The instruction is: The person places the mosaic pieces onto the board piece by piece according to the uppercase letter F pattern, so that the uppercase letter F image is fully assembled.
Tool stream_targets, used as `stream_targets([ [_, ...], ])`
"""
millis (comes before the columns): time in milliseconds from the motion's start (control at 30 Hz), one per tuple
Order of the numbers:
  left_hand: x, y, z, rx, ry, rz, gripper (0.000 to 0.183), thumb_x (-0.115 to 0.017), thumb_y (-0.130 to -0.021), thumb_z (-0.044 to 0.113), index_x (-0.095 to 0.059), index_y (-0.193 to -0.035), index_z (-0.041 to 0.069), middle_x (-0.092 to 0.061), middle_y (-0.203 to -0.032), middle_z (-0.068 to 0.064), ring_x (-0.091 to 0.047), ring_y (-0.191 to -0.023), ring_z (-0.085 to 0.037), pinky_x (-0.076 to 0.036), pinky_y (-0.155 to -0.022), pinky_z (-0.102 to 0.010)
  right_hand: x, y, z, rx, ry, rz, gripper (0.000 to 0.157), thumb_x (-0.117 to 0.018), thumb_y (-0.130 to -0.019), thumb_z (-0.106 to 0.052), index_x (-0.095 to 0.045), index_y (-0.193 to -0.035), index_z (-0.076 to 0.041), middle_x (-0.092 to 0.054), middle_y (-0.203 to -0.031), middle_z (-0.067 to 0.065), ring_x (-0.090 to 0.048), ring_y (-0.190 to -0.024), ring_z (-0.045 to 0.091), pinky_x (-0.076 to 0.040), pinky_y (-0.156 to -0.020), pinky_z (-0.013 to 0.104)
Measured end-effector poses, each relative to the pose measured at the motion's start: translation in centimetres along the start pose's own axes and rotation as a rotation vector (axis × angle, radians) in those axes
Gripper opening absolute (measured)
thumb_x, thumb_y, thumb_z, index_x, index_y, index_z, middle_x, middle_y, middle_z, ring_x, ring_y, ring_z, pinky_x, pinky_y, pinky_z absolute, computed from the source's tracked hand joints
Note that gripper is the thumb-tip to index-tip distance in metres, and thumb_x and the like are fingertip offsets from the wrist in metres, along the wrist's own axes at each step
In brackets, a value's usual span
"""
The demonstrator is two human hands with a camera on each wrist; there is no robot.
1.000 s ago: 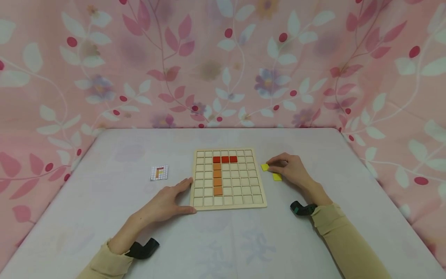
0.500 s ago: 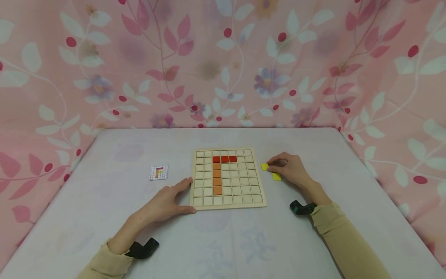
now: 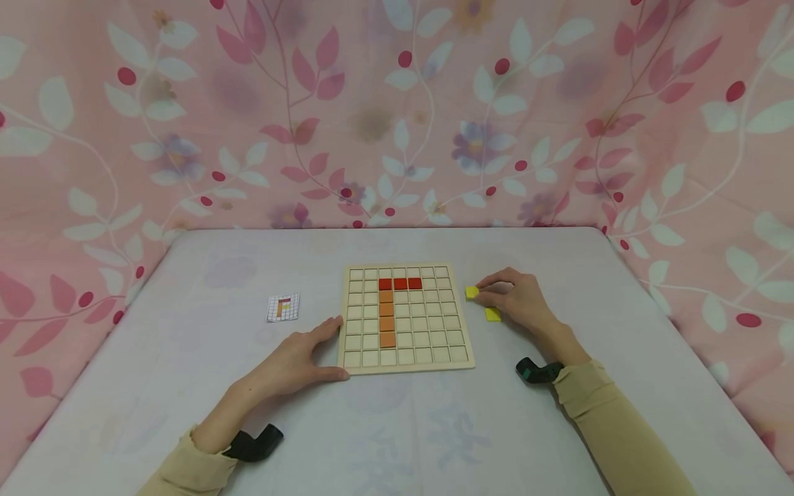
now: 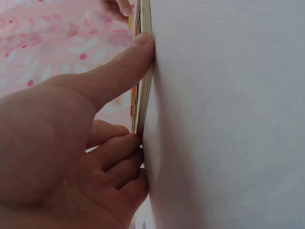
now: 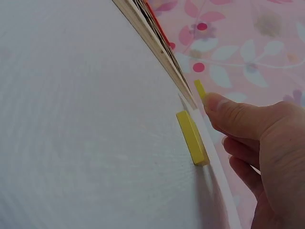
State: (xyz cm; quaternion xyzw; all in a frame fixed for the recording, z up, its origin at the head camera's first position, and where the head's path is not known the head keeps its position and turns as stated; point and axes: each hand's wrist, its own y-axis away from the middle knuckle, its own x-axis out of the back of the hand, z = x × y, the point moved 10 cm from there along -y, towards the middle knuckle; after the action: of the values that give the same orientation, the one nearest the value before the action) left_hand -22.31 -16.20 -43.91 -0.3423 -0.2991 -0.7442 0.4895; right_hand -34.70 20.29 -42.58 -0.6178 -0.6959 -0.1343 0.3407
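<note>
In the head view, my right hand (image 3: 520,297) pinches a small yellow square tile (image 3: 471,293) between thumb and fingertips, just right of the wooden grid board (image 3: 459,362). The right wrist view shows this tile (image 5: 199,88) held slightly off the table. A second yellow tile (image 3: 493,315) lies flat below that hand. My left hand (image 3: 291,359) rests at the board's left side, thumb by the near left corner and fingertips against the left edge. Three red tiles (image 3: 400,284) form a row on the board, and several orange tiles (image 3: 387,324) run down a column below the leftmost red one.
A small printed card (image 3: 283,308) with a coloured grid pattern lies left of the board. The white cloth-covered table (image 3: 409,427) meets a pink floral curtain (image 3: 372,138) at the back and sides. Black wrist devices (image 3: 254,442) sit on both wrists.
The yellow tile in my right hand has come up slightly from the table, with the fingers rising a little. My left hand and the board have stayed in place.
</note>
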Motion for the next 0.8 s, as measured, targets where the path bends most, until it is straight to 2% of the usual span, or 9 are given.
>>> stream_targets([
  [133, 0.0, 0.0, 0.1, 0.006, -0.003, -0.004, 0.101, -0.08, -0.079, 0.053, -0.032, -0.157, 0.013, -0.036, -0.16, -0.012, -0.033, -0.147, -0.034, -0.035, -0.114, -0.056, -0.1, 0.0, -0.5, -0.035, -0.007, -0.006, 0.02, -0.085, -0.081, -0.024, -0.079, -0.099, -0.017, -0.07, -0.109, 0.005, -0.059, -0.115, 0.026, -0.041, -0.105, 0.048],
  [333, 0.1, 0.0, 0.2, -0.001, -0.006, 0.002, 0.1, -0.081, -0.079, 0.051, -0.034, -0.157, 0.01, -0.037, -0.159, -0.014, -0.035, -0.146, -0.034, -0.035, -0.115, -0.055, -1.3, 0.1, -2.4, 0.004, -0.025, -0.038, 0.02, -0.084, -0.082, -0.026, -0.079, -0.099, -0.018, -0.071, -0.107, 0.003, -0.06, -0.113, 0.024, -0.042, -0.104, 0.047],
  [600, 0.0, -0.2, 0.0, -0.003, -0.012, 0.005, 0.1, -0.081, -0.078, 0.051, -0.034, -0.157, 0.011, -0.038, -0.159, -0.013, -0.035, -0.147, -0.034, -0.036, -0.114, -0.053, -4.1, -0.1, -4.5, 0.032, -0.054, -0.057, 0.018, -0.087, -0.079, -0.024, -0.079, -0.094, -0.019, -0.07, -0.102, 0.0, -0.062, -0.11, 0.023, -0.042, -0.104, 0.044],
  [800, -0.1, -0.1, -0.1, 0.007, -0.008, 0.005, 0.1, -0.082, -0.078, 0.052, -0.034, -0.157, 0.012, -0.037, -0.159, -0.013, -0.035, -0.147, -0.034, -0.036, -0.114, -0.054, -6.5, -0.5, -6.0, 0.056, -0.06, -0.093, 0.017, -0.087, -0.078, -0.024, -0.079, -0.093, -0.02, -0.068, -0.1, -0.001, -0.06, -0.102, 0.022, -0.043, -0.098, 0.042],
])
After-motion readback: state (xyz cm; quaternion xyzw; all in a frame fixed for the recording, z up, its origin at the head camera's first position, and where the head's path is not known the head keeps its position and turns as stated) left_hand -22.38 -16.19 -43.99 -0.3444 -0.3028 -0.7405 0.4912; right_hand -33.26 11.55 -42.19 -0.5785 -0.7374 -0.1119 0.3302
